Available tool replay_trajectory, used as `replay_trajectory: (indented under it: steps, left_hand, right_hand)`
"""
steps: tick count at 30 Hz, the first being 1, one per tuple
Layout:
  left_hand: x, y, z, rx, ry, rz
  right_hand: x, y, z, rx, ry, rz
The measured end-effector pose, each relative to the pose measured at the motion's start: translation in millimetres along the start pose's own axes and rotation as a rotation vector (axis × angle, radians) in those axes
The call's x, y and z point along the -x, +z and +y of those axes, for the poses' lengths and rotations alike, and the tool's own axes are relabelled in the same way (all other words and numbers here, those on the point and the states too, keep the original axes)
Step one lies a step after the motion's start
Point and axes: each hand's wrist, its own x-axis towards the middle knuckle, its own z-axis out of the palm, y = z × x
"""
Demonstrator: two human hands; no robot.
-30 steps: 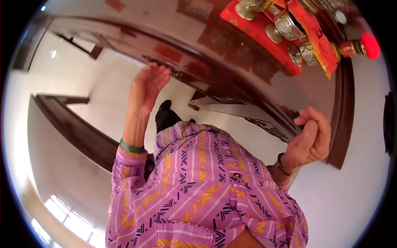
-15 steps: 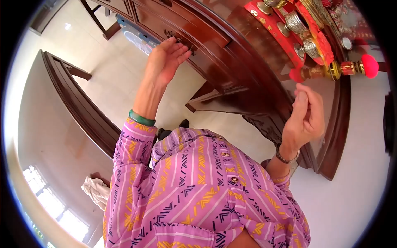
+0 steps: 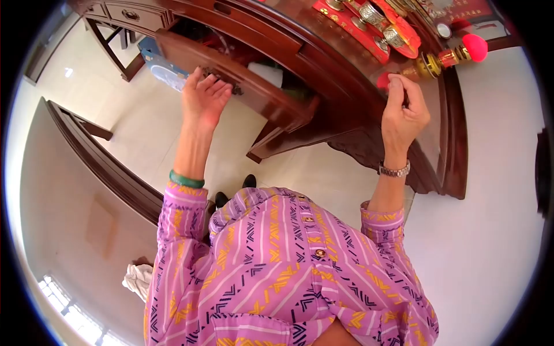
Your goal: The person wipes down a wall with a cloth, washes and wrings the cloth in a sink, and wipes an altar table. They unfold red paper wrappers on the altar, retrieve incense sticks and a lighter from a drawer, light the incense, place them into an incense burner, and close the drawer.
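Observation:
My left hand [image 3: 205,99], palm up with a green bangle at the wrist, has its fingers hooked at the dark metal handle [image 3: 235,89] of a brown wooden drawer [image 3: 265,99]. The drawer stands pulled out; inside it a white item [image 3: 266,75] and some dark things show. My right hand [image 3: 405,109], above a metal watch, is closed with thumb against fingers beside the cabinet top [image 3: 352,66]. What it holds, if anything, is hidden. Just beyond its fingertips stands a gold and red ornament with red bulb-like ends [image 3: 430,64].
Silver cups [image 3: 393,37] stand on a red stand [image 3: 346,29] on the cabinet. A blue item [image 3: 161,66] lies beneath the cabinet. To the left is a dark-edged table [image 3: 75,190], with a white cloth [image 3: 138,279] near it. A white wall [image 3: 490,242] is on the right.
The drawer was closed half a second ago and is now pulled out, with my left hand at its handle. My right hand has risen in view and remains closed.

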Motion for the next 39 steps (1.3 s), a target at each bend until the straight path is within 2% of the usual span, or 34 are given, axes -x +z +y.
replay_trajectory:
  steps: [4, 9, 11, 12, 15, 16, 17, 18, 19, 20, 21, 22, 25, 26, 28, 29, 31, 33, 35, 36, 37, 39]
  left_hand:
    - [45, -32, 13, 0.03, 0.018, -0.005]
    - [95, -79, 28, 0.073, 0.071, -0.146]
    - [109, -89, 29, 0.071, 0.088, -0.158]
    - [114, -93, 29, 0.027, 0.129, -0.155]
    - [124, -90, 29, -0.046, 0.186, -0.137]
    - [126, -89, 30, -0.182, 0.238, -0.097]
    - [127, -86, 31, -0.32, 0.291, -0.061]
    - [131, -79, 34, -0.483, 0.353, 0.065]
    - [131, -75, 37, -0.491, 0.353, 0.064]
    - [129, -73, 41, -0.699, 0.581, 0.166]
    - [129, -69, 47, -0.904, 0.813, 0.274]
    - [129, -61, 58, -0.968, 0.949, 0.339]
    - [116, -43, 91, -1.26, 1.196, 0.269]
    - [109, -38, 100, -1.428, 1.212, 0.271]
    - [99, -23, 113, -1.754, 1.18, 0.301]
    - [89, -22, 119, -1.759, 1.185, 0.303]
    - [66, -25, 133, -2.132, 1.317, 0.198]
    - [51, -25, 143, -2.225, 1.265, 0.184]
    - [43, -22, 150, -2.391, 1.136, 0.267]
    - [42, -20, 154, -2.425, 0.933, 0.271]
    - [41, -16, 154, -2.434, 0.93, 0.27]
    - [38, -12, 154, -2.422, 0.686, 0.247]
  right_hand:
    - [-2, 1, 5, 0.028, -0.023, -0.006]
    - [-3, 4, 7, 0.033, -0.076, -0.008]
    - [-4, 5, 1, 0.008, -0.005, -0.011]
    - [-3, 4, -7, -0.125, 0.139, -0.009]
    - [9, 16, -46, -0.297, 0.157, -0.043]
    - [16, 25, -53, -0.267, 0.027, -0.144]
    - [20, 29, -64, -0.257, -0.02, -0.373]
    - [24, 43, -67, -0.334, -0.196, -0.531]
    - [33, 55, -70, -0.421, -0.176, -0.685]
    - [42, 66, -73, -0.395, -0.163, -0.776]
    - [50, 77, -71, -0.377, -0.199, -0.823]
    - [53, 84, -72, -0.368, -0.191, -0.87]
    - [61, 96, -78, -0.383, -0.127, -0.95]
    - [63, 98, -80, -0.391, -0.065, -0.98]
    - [66, 101, -79, -0.382, -0.096, -0.992]
    - [69, 102, -78, -0.364, -0.123, -1.004]
    - [77, 104, -74, -0.368, -0.095, -1.031]
    - [84, 104, -71, -0.357, -0.096, -1.041]
    - [85, 102, -71, -0.341, -0.114, -1.056]
    - [86, 102, -73, -0.361, -0.066, -1.052]
    - [86, 102, -74, -0.381, -0.015, -1.049]
    - [87, 103, -72, -0.397, -0.01, -1.047]
